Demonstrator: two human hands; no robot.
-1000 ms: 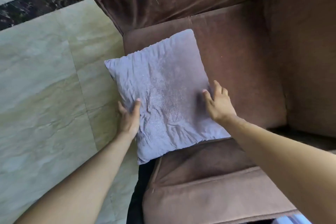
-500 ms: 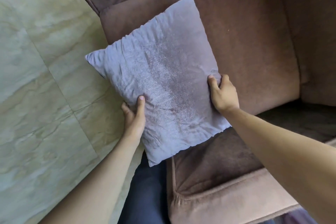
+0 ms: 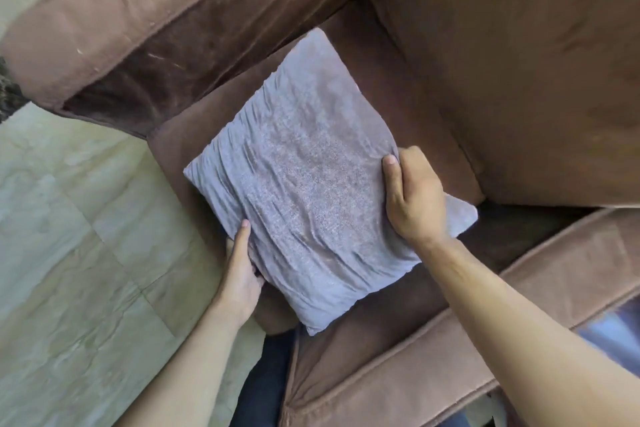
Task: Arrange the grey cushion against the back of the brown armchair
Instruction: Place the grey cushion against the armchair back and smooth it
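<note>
The grey cushion point(image 3: 311, 177) is square and wrinkled, held flat over the seat of the brown armchair point(image 3: 408, 80). My left hand point(image 3: 240, 274) grips its near left edge, thumb on top and fingers underneath. My right hand point(image 3: 414, 194) clasps the right edge, thumb on the top face. The chair's backrest point(image 3: 519, 62) rises at the upper right; the cushion's far corner lies short of it, with a strip of seat between them.
One padded armrest point(image 3: 145, 21) runs along the upper left and the other point(image 3: 450, 340) along the lower right. Pale marbled floor tiles point(image 3: 76, 253) lie to the left. A dark trouser leg point(image 3: 266, 378) shows at the bottom.
The cushion has moved from over the seat's front edge further onto the seat, closer to the backrest. My right hand shifted from resting on it to gripping its right edge.
</note>
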